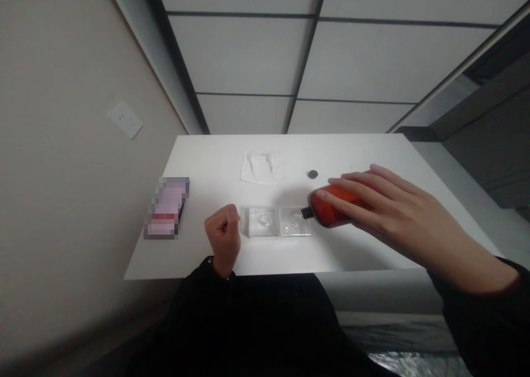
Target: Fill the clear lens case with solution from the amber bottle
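My right hand (385,206) grips a red-orange bottle (331,205) with a dark neck, tipped on its side and pointing left. The bottle's neck is over the right half of a clear plastic case (278,234), which lies open on the white table. Each half of the case has a round raised shape in its middle. Just left of the case, my left hand (223,231) is closed in a fist, with nothing showing in it. A small dark round cap (313,174) lies behind the bottle.
Toward the back of the white table (215,162), two white stemmed pieces shaped like earbuds (271,163) lie on a thin white sheet (260,175). A blurred-out pinkish item (168,206) is at the left edge. A wall with an outlet (125,120) stands left; white panels (248,51) rise behind.
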`<action>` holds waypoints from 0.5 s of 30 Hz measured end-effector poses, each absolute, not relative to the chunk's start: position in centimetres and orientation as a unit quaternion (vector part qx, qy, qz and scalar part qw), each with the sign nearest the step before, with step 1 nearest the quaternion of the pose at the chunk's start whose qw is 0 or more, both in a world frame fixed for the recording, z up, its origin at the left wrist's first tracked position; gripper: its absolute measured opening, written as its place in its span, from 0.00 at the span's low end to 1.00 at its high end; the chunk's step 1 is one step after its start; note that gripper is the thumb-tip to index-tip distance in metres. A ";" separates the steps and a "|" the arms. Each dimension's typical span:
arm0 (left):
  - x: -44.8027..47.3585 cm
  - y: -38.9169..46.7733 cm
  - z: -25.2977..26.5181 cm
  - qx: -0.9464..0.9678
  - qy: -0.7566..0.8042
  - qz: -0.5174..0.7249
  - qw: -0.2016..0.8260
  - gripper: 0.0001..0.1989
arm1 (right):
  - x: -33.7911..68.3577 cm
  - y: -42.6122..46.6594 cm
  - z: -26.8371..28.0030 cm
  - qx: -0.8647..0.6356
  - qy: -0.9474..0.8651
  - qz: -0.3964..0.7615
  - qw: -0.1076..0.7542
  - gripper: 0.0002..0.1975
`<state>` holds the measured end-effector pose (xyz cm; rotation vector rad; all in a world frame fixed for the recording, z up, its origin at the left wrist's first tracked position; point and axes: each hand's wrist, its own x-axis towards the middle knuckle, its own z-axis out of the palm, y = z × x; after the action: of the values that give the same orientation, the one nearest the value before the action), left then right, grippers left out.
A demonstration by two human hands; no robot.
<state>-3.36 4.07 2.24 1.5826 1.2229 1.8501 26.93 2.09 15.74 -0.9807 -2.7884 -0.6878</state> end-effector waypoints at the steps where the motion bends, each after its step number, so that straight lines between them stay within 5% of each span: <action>1: -3.4 4.1 2.2 0.568 0.439 0.664 0.207 0.30 | 27.0 2.1 15.8 -0.321 -0.918 -0.227 0.052 0.30; 15: -3.3 4.0 2.3 0.561 0.443 0.663 0.221 0.31 | 27.1 2.2 16.1 -0.330 -0.918 -0.218 0.035 0.29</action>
<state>-3.35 3.98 2.27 1.5510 1.2257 1.8339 27.12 2.15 16.10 -1.0141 -2.8196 -0.6713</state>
